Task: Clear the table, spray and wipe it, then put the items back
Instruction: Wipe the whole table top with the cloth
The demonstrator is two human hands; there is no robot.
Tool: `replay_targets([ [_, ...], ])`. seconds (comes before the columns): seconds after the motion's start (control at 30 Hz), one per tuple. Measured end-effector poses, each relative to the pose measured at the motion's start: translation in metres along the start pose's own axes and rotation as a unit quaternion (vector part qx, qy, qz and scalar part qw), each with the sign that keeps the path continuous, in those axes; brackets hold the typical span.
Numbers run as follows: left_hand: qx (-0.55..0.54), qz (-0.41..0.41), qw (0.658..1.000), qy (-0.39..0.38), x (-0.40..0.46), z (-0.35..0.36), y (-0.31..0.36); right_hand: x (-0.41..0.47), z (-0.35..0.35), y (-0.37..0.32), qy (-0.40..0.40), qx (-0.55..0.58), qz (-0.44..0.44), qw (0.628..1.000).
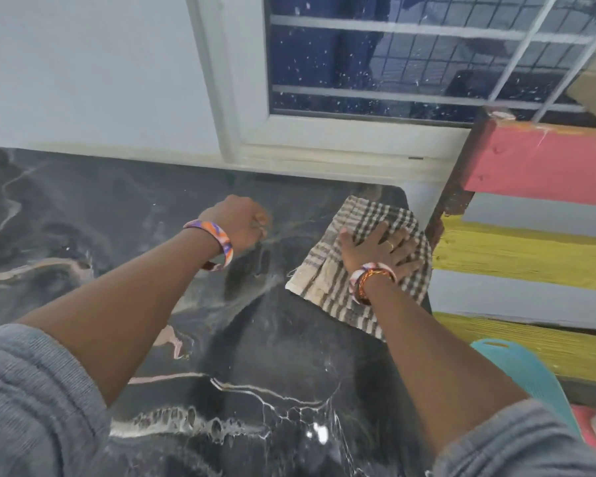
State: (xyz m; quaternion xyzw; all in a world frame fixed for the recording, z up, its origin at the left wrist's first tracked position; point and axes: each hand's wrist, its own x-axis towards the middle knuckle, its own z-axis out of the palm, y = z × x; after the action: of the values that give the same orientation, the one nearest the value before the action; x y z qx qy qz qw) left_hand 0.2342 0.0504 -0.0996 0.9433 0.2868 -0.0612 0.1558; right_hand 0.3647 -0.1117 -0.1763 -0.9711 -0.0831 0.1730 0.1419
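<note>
A black marble-patterned table fills the lower left and middle of the view. A checked brown-and-cream cloth lies flat near the table's far right corner. My right hand presses flat on the cloth with its fingers spread. My left hand rests on the bare tabletop to the left of the cloth, fingers curled into a fist with nothing visible in it. Both wrists wear patterned bangles.
A white wall and a barred window stand behind the table. To the right is a bench of pink, grey and yellow wooden slats. A teal plastic item lies beside the table's right edge.
</note>
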Motion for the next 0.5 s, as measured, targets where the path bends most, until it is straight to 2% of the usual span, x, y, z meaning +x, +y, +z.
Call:
replay_targets([
  [0.33,-0.080,0.029,0.995,0.054,0.064,0.013,-0.041,0.092,-0.012,-0.022,0.066,-0.076,-0.021,0.995],
  [0.5,-0.088,-0.006,0.993,0.079,0.076,0.001,-0.095,0.098,0.000,-0.061,0.078,-0.116,-0.083,0.987],
])
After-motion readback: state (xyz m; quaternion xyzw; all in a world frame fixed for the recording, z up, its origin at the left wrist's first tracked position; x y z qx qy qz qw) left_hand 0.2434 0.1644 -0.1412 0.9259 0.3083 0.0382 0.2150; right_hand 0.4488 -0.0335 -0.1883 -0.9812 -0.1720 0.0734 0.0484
